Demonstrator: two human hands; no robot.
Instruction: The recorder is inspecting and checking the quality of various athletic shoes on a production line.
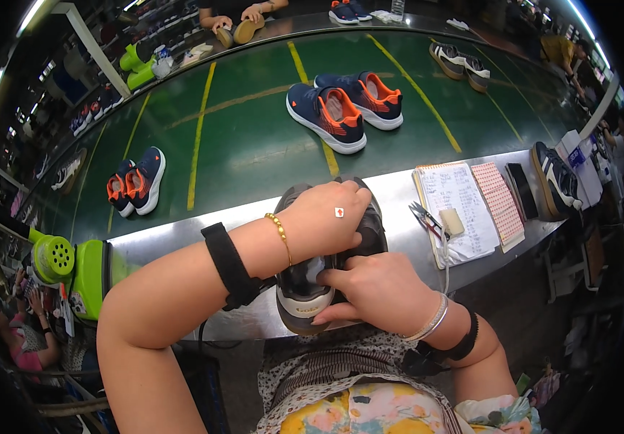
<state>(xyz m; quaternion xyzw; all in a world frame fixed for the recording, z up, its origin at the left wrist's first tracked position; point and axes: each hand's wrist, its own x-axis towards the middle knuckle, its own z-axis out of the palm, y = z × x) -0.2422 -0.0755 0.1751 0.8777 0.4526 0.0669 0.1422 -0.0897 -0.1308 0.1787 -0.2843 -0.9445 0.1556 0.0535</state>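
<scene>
A pair of black sneakers [302, 276] stands on the metal bench edge close in front of me, heels toward me. The left sneaker has a white heel and a brown sole. Reaching across from the left, my left hand [326, 217] curls over the fronts of the pair, its fingers bent on the right sneaker. My right hand [373, 289] is closed at the heel end, thumb at the heel and forefinger by the left sneaker's opening. Both hands and the left wrist cover much of the pair, so the exact grip is partly hidden.
On the bench to the right lie a written notebook [464, 189], snips [426, 219], an eraser-like block [451, 223], a phone [520, 189] and a black sneaker [554, 177]. Navy-orange shoes [326, 119] sit on the green belt [247, 145]. A lime-green machine [91, 278] stands left. Another person's hands [240, 20] work opposite.
</scene>
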